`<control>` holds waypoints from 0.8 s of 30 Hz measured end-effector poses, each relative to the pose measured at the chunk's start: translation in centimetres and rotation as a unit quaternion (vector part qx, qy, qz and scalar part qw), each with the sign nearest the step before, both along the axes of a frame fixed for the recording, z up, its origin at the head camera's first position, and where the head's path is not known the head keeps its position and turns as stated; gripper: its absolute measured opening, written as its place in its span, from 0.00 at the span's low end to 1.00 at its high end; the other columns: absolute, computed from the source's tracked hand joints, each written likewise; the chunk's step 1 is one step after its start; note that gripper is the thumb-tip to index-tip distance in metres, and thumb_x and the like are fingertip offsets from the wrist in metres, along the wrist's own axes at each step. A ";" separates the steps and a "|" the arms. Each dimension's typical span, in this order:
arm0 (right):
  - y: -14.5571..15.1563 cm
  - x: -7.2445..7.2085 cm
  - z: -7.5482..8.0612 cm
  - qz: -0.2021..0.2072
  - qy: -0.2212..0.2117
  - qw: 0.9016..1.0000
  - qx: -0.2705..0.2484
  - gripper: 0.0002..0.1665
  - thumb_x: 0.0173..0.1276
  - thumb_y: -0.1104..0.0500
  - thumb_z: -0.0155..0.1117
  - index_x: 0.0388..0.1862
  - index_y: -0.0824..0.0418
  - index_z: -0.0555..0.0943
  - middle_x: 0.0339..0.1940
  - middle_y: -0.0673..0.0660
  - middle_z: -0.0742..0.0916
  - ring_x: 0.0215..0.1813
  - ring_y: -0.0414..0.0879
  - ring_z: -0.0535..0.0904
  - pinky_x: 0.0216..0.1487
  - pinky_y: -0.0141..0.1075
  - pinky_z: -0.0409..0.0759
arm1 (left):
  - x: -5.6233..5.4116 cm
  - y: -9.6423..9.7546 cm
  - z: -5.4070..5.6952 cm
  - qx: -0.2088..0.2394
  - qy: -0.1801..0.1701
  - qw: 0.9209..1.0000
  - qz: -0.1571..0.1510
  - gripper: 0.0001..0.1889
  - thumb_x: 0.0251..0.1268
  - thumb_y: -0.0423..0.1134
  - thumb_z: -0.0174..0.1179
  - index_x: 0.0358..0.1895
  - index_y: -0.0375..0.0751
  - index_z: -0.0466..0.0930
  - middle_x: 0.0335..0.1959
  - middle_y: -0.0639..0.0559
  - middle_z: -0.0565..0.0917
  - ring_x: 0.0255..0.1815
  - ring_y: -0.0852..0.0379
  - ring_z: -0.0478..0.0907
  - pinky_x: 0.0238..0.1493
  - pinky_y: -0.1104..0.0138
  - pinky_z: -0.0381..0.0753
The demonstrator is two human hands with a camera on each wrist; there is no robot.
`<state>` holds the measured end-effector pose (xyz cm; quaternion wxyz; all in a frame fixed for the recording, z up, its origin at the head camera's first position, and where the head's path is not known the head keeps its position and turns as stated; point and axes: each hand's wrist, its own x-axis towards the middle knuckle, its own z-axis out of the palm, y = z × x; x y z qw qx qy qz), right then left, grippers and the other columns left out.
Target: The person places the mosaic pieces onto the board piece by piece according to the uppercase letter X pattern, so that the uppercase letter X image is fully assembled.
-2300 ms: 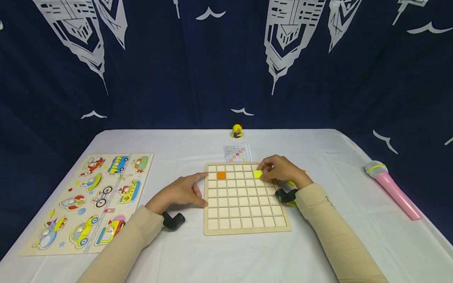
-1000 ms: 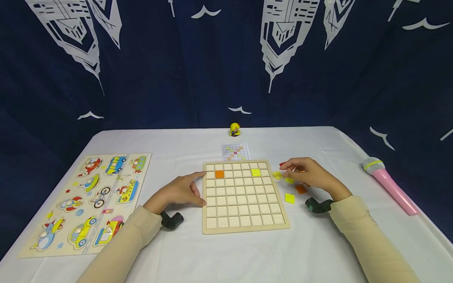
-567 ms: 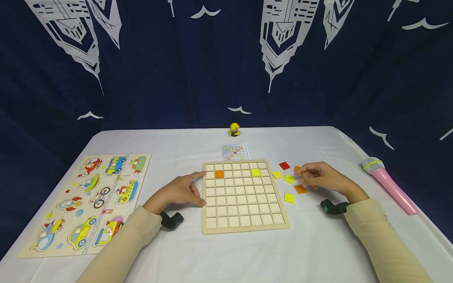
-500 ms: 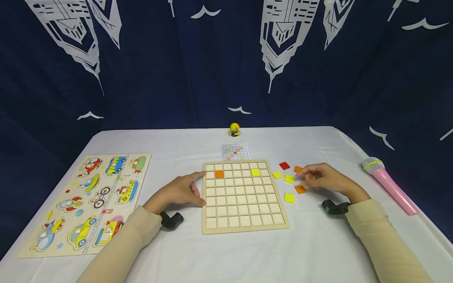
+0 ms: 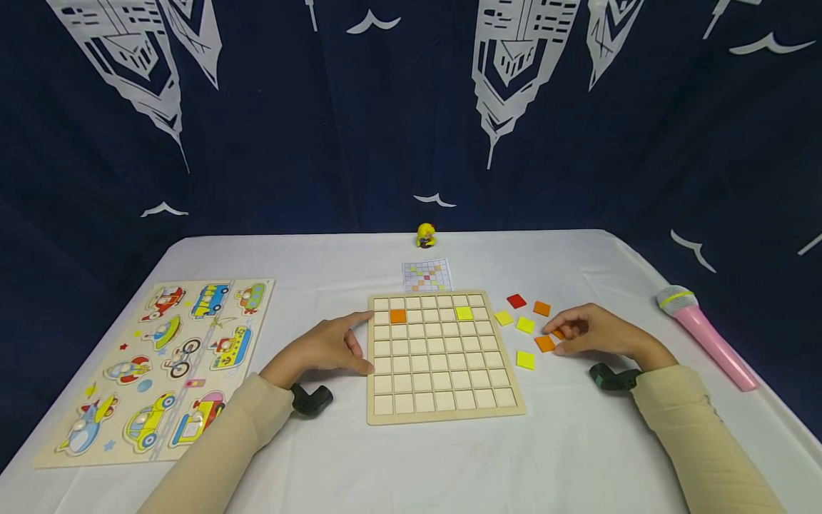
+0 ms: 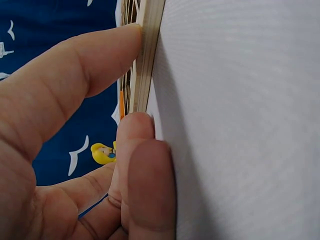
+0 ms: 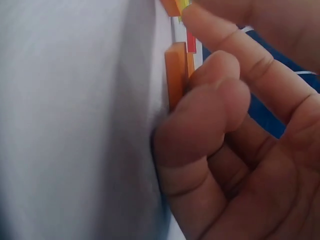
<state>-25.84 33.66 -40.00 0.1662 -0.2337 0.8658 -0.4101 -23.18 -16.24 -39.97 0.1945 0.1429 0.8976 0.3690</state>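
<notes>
My left hand [image 5: 327, 348] rests at the left side of the wooden grid board [image 5: 449, 417], index fingertip and thumb touching its edge, set wide apart. In the left wrist view a fingertip presses the board's edge [image 6: 146, 65]. One orange tile [image 5: 398, 316] and one yellow tile [image 5: 464, 313] sit in the board's second row. My right hand [image 5: 594, 332] is low over the table, right of the board, fingers loosely bent. Its index finger and thumb are beside an orange tile [image 5: 544, 344]; another orange tile [image 5: 559, 333] is partly hidden under the fingers. I see no firm pinch.
Loose tiles lie right of the board: a red tile [image 5: 516, 301], an orange tile [image 5: 541, 308] and several yellow tiles [image 5: 524, 360]. Behind the board are a pattern card [image 5: 427, 275] and a yellow figurine [image 5: 426, 235]. A picture puzzle [image 5: 160, 364] lies left, a pink toy microphone [image 5: 709, 339] right.
My right hand has let go of the yellow tile in the board and moved right to the loose tiles, then slightly nearer me over the orange ones. My left hand stays at the board's edge.
</notes>
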 end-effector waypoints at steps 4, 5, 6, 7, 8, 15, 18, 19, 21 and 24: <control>-0.2 0.0 0.0 0.003 0.010 1.000 0.007 0.17 0.64 0.69 0.79 0.51 0.74 0.88 0.29 0.48 0.77 0.32 0.39 0.72 0.33 0.30 0.70 | 0.0 0.0 0.0 -0.002 0.001 1.000 -0.001 0.55 0.51 0.37 0.84 0.84 0.35 0.63 0.33 0.49 0.84 0.35 0.54 0.77 0.44 0.62 0.75; -0.2 0.0 0.0 0.004 0.012 1.000 0.009 0.17 0.64 0.70 0.79 0.50 0.74 0.88 0.29 0.48 0.77 0.31 0.39 0.71 0.33 0.30 0.70 | -0.1 0.0 0.0 -0.002 0.001 1.000 -0.001 0.55 0.51 0.37 0.84 0.84 0.35 0.63 0.33 0.50 0.84 0.35 0.54 0.77 0.44 0.62 0.75; -0.3 0.0 0.0 0.003 0.012 1.000 0.010 0.16 0.64 0.70 0.79 0.50 0.73 0.88 0.29 0.48 0.77 0.31 0.39 0.71 0.33 0.30 0.69 | -0.1 0.0 -0.1 -0.003 0.002 1.000 -0.001 0.55 0.51 0.37 0.84 0.84 0.35 0.63 0.33 0.50 0.84 0.35 0.54 0.78 0.44 0.62 0.75; -0.4 0.0 0.0 0.003 0.012 1.000 0.010 0.16 0.64 0.70 0.79 0.49 0.73 0.88 0.29 0.48 0.77 0.31 0.39 0.71 0.33 0.30 0.69 | -0.1 0.0 -0.1 -0.004 0.002 1.000 -0.001 0.55 0.51 0.37 0.84 0.84 0.35 0.63 0.33 0.50 0.84 0.35 0.54 0.78 0.44 0.62 0.76; -0.4 0.0 0.0 0.004 0.012 1.000 0.010 0.15 0.64 0.70 0.79 0.49 0.73 0.88 0.29 0.48 0.77 0.31 0.39 0.71 0.33 0.30 0.69 | -0.1 0.0 -0.1 -0.003 0.002 1.000 -0.001 0.55 0.51 0.37 0.84 0.84 0.35 0.63 0.33 0.50 0.84 0.35 0.54 0.78 0.44 0.62 0.76; -0.4 0.1 0.2 -0.002 0.017 1.000 0.012 0.14 0.64 0.69 0.80 0.48 0.72 0.89 0.30 0.48 0.79 0.33 0.39 0.73 0.35 0.29 0.72 | -0.1 -0.1 -0.2 -0.001 0.002 1.000 -0.002 0.55 0.51 0.37 0.84 0.84 0.35 0.63 0.32 0.50 0.84 0.35 0.54 0.78 0.44 0.62 0.76; -0.5 0.1 0.2 -0.001 0.023 1.000 0.013 0.14 0.64 0.69 0.80 0.48 0.71 0.89 0.31 0.48 0.81 0.33 0.39 0.74 0.36 0.29 0.73 | -0.1 0.0 -0.1 0.000 0.003 1.000 -0.003 0.55 0.51 0.37 0.84 0.84 0.35 0.63 0.32 0.50 0.84 0.35 0.54 0.78 0.44 0.62 0.75; -0.5 0.1 0.2 0.000 0.027 1.000 0.014 0.14 0.64 0.69 0.79 0.48 0.71 0.89 0.32 0.48 0.81 0.33 0.39 0.74 0.36 0.29 0.73 | -0.1 0.0 -0.1 0.000 0.003 1.000 -0.003 0.55 0.51 0.37 0.84 0.84 0.35 0.63 0.33 0.49 0.84 0.35 0.54 0.78 0.44 0.62 0.75; -0.6 0.1 0.3 0.000 0.035 0.999 0.017 0.13 0.65 0.68 0.79 0.47 0.70 0.89 0.32 0.47 0.82 0.34 0.39 0.74 0.37 0.30 0.74 | 0.0 0.0 0.0 0.000 0.003 1.000 -0.003 0.55 0.51 0.37 0.84 0.84 0.35 0.63 0.33 0.49 0.84 0.35 0.54 0.78 0.44 0.62 0.75; -0.9 0.1 0.5 0.002 0.050 0.999 0.017 0.13 0.65 0.69 0.79 0.47 0.69 0.89 0.33 0.48 0.83 0.34 0.40 0.75 0.38 0.30 0.74 | 0.0 0.0 0.0 0.000 0.003 1.000 -0.004 0.55 0.51 0.37 0.83 0.84 0.34 0.63 0.33 0.49 0.84 0.36 0.54 0.77 0.44 0.62 0.76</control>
